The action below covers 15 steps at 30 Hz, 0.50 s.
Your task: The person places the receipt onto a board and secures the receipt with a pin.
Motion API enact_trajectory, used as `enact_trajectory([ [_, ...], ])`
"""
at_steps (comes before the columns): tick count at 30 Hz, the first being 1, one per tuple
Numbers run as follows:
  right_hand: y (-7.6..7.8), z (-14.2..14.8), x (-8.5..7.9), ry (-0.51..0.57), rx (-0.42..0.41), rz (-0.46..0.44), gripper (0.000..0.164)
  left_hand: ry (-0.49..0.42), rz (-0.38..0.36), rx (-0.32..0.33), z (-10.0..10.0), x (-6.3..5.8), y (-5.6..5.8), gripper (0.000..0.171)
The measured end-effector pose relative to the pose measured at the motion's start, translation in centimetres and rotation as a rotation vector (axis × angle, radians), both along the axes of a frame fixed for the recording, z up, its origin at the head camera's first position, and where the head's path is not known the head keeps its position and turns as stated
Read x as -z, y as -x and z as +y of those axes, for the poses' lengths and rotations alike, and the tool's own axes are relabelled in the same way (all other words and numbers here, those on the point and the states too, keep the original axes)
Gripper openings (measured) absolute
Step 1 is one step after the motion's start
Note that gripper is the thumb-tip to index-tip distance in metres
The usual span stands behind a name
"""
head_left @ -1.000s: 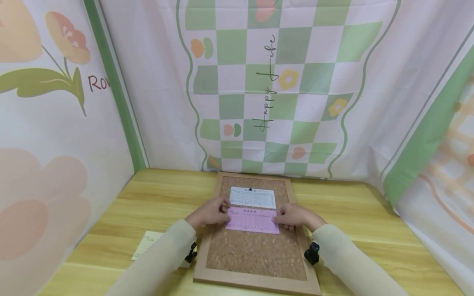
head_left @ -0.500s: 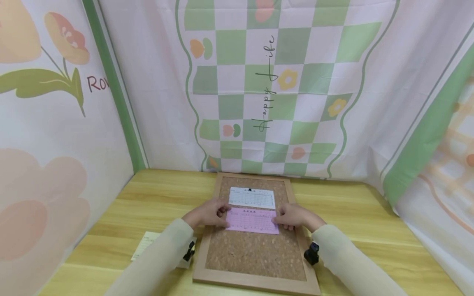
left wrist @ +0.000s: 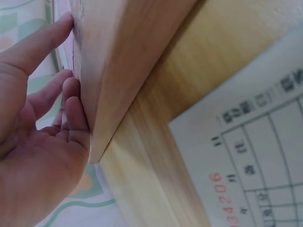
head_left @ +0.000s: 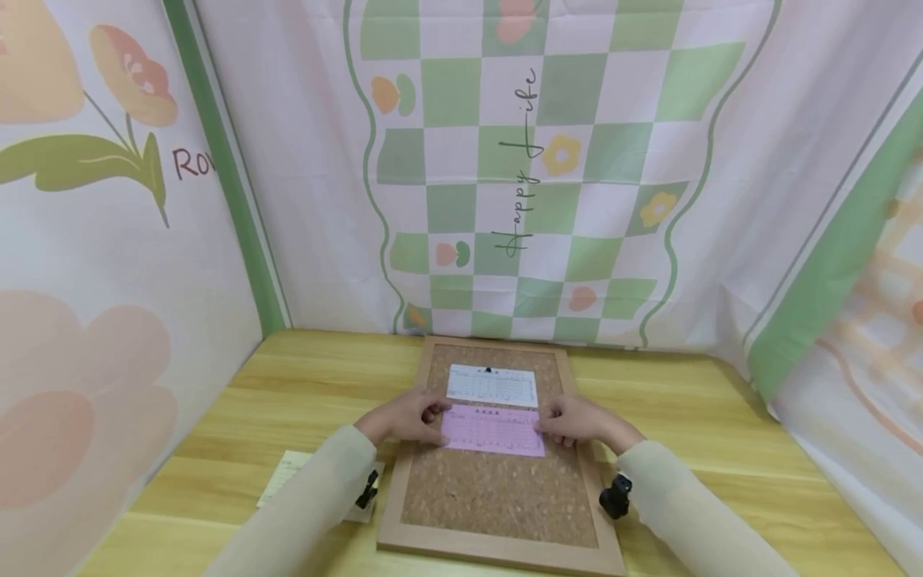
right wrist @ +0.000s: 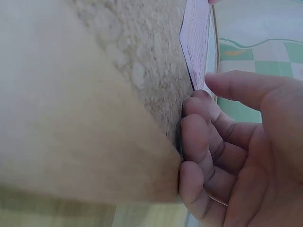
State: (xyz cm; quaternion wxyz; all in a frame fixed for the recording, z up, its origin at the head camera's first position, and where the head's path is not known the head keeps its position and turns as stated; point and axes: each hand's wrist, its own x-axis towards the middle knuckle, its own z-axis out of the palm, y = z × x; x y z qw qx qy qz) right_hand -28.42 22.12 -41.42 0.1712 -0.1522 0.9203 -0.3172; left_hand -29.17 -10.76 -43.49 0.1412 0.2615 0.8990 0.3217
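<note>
A pink printed form slip (head_left: 492,430) lies on the corkboard (head_left: 497,497), just below a white form slip (head_left: 492,385) with a small black pin or clip (head_left: 488,369) at its top edge. At the pink slip's left edge, my left hand (head_left: 404,418) touches it with thumb and forefinger spread apart; the other fingers rest against the board's wooden frame (left wrist: 118,56). My right hand (head_left: 580,421) pinches the pink slip's right edge between thumb and forefinger. In the right wrist view, its remaining fingers (right wrist: 195,135) curl against the board.
Pale yellow form sheets (head_left: 283,473) lie on the wooden table (head_left: 324,377) left of the board, partly hidden by the left sleeve (head_left: 317,489). A patterned cloth curtain (head_left: 310,200) stands behind the table. Black wrist cameras sit at both cuffs.
My left thumb and forefinger have spread further apart along the pink slip's left edge. The right wrist has shifted slightly to the right. The pink slip stays in nearly the same place.
</note>
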Motion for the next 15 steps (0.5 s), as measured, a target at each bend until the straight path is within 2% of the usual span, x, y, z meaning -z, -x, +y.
enact_trajectory([
  [5,0.2,0.9,-0.2,0.035,-0.015,0.015,0.030,-0.003,-0.011,-0.008,0.0,0.1,0.0,0.060],
  [11,0.1,2.1,-0.6,0.051,0.015,0.051,0.017,-0.003,-0.026,-0.016,0.0,0.1,0.0,0.060],
  [15,-0.2,3.3,-1.1,0.024,0.023,0.085,0.016,-0.012,-0.029,-0.019,-0.1,0.1,-0.1,0.060],
])
